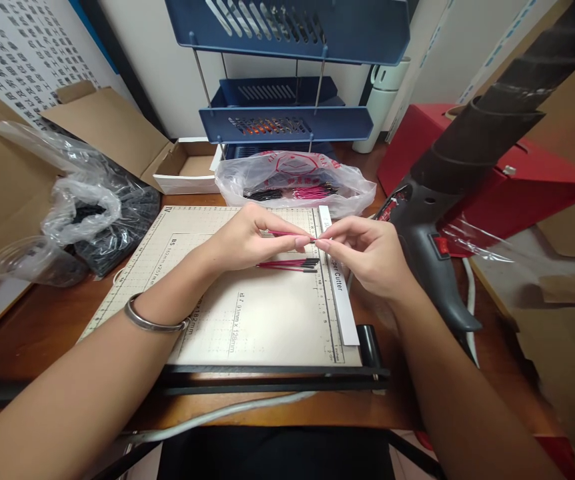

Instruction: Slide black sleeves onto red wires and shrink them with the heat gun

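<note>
Above a cream paper cutter [207,333], my two hands meet fingertip to fingertip. My left hand [252,237] pinches a thin red wire [280,233] between thumb and forefinger. At the wire's right end, the thumb and forefinger of my right hand [362,250] are pressed together; the small tip between them is hidden by the fingers. Just below, several red wires with black ends [290,265] lie side by side on the cutter board, black ends toward the ruler strip.
Behind the board, a clear plastic bag [237,180] holds red and black wires. A heat gun [432,227] stands close on the right, before a red box [517,160]. On the left are a bag of black pieces [117,233], a plastic cup [32,260] and an open carton [112,127].
</note>
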